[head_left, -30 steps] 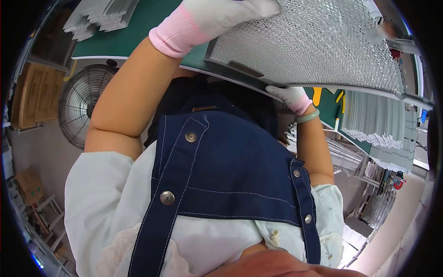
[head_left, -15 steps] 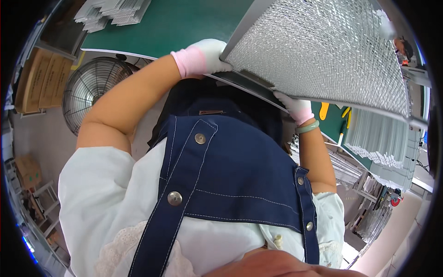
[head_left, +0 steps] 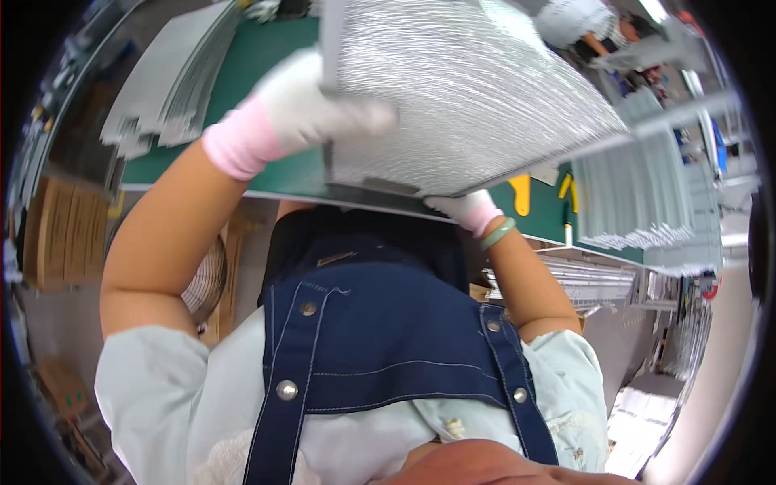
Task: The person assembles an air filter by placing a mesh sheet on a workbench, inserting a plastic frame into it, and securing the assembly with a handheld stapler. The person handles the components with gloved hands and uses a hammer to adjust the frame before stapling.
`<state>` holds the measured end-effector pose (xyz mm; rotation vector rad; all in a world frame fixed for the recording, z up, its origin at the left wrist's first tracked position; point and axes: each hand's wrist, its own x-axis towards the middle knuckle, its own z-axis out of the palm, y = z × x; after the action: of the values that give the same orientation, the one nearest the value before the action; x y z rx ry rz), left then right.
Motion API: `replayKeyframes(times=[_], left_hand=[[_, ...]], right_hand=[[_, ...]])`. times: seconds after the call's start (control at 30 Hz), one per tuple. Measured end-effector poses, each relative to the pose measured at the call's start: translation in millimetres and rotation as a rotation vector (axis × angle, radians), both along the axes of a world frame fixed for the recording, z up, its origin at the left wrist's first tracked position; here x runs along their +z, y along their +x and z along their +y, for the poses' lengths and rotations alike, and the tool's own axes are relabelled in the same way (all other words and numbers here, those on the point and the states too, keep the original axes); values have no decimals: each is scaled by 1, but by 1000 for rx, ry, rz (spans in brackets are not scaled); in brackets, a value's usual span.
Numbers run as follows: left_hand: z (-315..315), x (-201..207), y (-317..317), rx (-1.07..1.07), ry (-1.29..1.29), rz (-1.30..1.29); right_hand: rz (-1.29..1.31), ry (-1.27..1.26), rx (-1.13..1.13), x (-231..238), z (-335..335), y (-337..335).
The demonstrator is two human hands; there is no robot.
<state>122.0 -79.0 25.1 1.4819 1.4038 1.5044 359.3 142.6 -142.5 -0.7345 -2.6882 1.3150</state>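
A large silvery mesh panel (head_left: 461, 97) stands tilted at the near edge of a green table (head_left: 295, 172), in front of a person in a navy apron (head_left: 388, 323). The gloved left hand (head_left: 303, 109) is at its left edge, thumb side across the mesh; it is blurred, so whether it grips cannot be told. The gloved right hand (head_left: 470, 210) touches the lower edge, fingers partly hidden, its grip equally unclear. Grey edging lines the left and lower sides, so the framing looks well advanced (the top lies out of view, so what remains cannot be judged). A yellow tool (head_left: 521, 194) and yellow-handled pliers (head_left: 567, 192) lie to the right, in neither hand.
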Motion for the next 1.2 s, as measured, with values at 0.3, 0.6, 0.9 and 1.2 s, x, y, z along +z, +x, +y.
replayKeyframes(times=[0.3, 0.6, 0.9, 1.2], left_hand=[[33, 28, 2, 165, 172, -265], [43, 28, 5, 250, 131, -193], [39, 26, 3, 195, 141, -249], [41, 29, -6, 194, 141, -224]], right_hand=[[721, -480, -148, 153, 7, -10], [1292, -270, -196, 188, -4, -39], [1082, -28, 27, 210, 33, -28], [819, 120, 117, 247, 35, -29]])
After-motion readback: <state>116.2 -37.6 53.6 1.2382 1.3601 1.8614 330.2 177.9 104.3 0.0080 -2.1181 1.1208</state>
